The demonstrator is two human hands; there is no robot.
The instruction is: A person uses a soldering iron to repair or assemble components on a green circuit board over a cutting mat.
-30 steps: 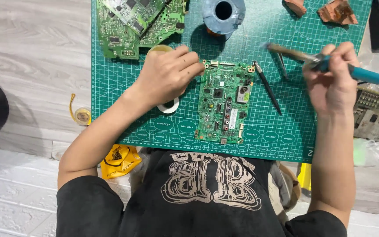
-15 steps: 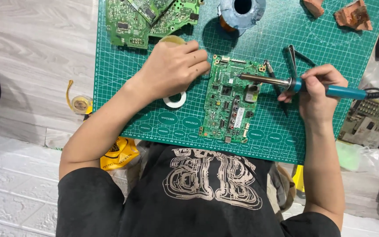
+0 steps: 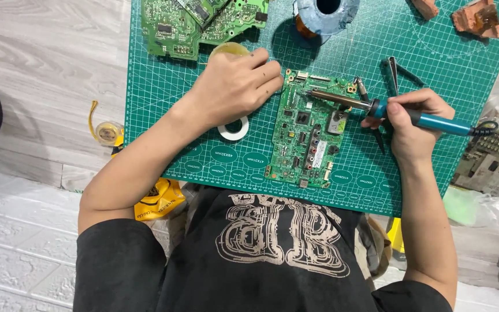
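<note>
A green circuit board (image 3: 309, 132) lies in the middle of a green cutting mat (image 3: 342, 52). My left hand (image 3: 232, 86) rests palm down on the mat, its fingertips touching the board's left edge, partly covering a white tape ring (image 3: 233, 130). My right hand (image 3: 412, 121) grips a soldering iron with a blue handle (image 3: 434, 121). The iron's metal tip (image 3: 314, 93) sits over the board's upper part. Tweezers (image 3: 393, 70) lie on the mat just above my right hand.
More green circuit boards (image 3: 197, 20) lie at the mat's top left, next to a small round tin (image 3: 229, 50). A blue-wrapped spool (image 3: 326, 13) stands at the top centre, two brown lumps (image 3: 476, 17) at top right. Another board (image 3: 492, 162) lies right of the mat. A yellow tape roll (image 3: 108, 133) sits on the floor.
My right hand has brought the soldering iron leftwards and down, from above the mat's right side to the board's upper part. My left hand has stayed at the board's left edge.
</note>
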